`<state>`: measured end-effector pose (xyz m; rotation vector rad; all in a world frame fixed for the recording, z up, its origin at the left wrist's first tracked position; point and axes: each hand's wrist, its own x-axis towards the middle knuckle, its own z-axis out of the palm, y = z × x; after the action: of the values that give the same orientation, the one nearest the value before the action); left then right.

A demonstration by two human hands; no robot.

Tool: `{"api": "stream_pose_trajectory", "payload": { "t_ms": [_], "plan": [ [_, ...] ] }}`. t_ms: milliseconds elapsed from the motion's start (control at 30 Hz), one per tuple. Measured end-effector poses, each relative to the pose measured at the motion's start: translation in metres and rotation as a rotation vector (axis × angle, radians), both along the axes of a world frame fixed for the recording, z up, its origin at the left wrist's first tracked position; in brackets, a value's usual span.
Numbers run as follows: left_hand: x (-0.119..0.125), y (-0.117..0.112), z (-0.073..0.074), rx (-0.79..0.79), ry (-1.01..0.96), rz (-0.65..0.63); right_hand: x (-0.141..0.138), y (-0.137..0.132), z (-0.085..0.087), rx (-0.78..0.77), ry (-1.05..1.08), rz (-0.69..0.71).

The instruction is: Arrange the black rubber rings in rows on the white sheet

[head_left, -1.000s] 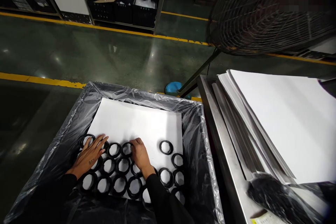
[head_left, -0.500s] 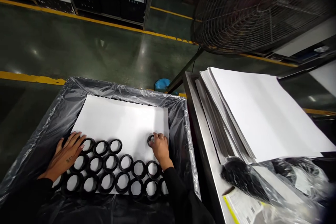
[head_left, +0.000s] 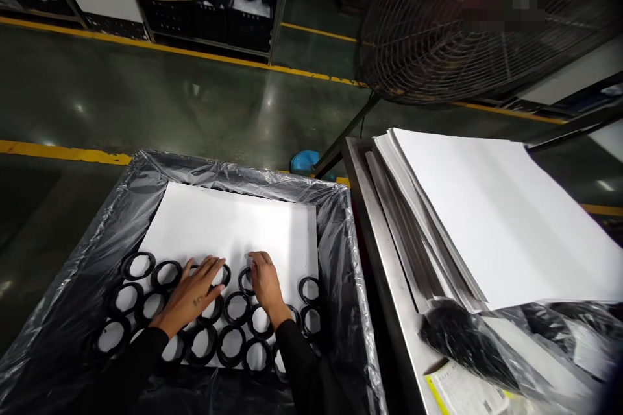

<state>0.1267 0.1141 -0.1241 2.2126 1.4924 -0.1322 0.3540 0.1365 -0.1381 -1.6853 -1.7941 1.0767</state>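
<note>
Black rubber rings (head_left: 165,275) lie flat in loose rows on a white paper sheet (head_left: 228,227), which sits inside a bin lined with clear plastic (head_left: 233,176). My left hand (head_left: 192,292) rests over the middle rings, its fingers apart and reaching toward a ring (head_left: 224,275) that they partly hide. My right hand (head_left: 263,285) is close beside it, with its fingertips on another black ring (head_left: 244,282). That ring looks held, though the fingers cover part of it. Several rings lie under my wrists and dark sleeves.
To the right stands a steel table (head_left: 370,220) bearing a stack of white paper sheets (head_left: 501,207) and a plastic bag of black rings (head_left: 462,343). A large floor fan (head_left: 467,32) stands beyond it. Yellow lines mark the green floor (head_left: 63,154).
My right hand has moved left from the right side of the sheet to the middle. My left hand has moved right onto the middle rings. The view has shifted slightly.
</note>
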Motion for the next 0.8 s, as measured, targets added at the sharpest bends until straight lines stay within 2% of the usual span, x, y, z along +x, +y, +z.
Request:
{"api": "stream_pose_trajectory", "payload": {
  "t_ms": [100, 200, 333, 500, 600, 700, 800],
  "plan": [
    [0.021, -0.002, -0.013, -0.011, -0.045, -0.031, 0.009, -0.007, 0.002, 0.000, -0.033, -0.047],
    [0.024, -0.004, -0.018, -0.012, -0.070, -0.031, 0.016, -0.018, 0.003, -0.036, -0.121, -0.125],
    [0.019, -0.005, -0.018, -0.021, -0.081, -0.030, 0.008, -0.024, 0.000, -0.073, -0.122, -0.056],
    [0.016, -0.002, -0.018, -0.024, -0.085, -0.028, -0.003, -0.017, -0.001, -0.066, -0.144, -0.008],
    [0.016, 0.001, -0.015, -0.045, -0.086, -0.018, 0.018, -0.017, 0.008, -0.073, -0.205, 0.003],
    [0.022, 0.003, -0.011, -0.058, -0.092, 0.008, 0.060, -0.025, 0.019, -0.090, -0.366, -0.056],
    [0.036, 0.005, -0.008, -0.076, -0.122, -0.014, 0.098, -0.036, 0.022, -0.159, -0.546, -0.111]
  ]
}}
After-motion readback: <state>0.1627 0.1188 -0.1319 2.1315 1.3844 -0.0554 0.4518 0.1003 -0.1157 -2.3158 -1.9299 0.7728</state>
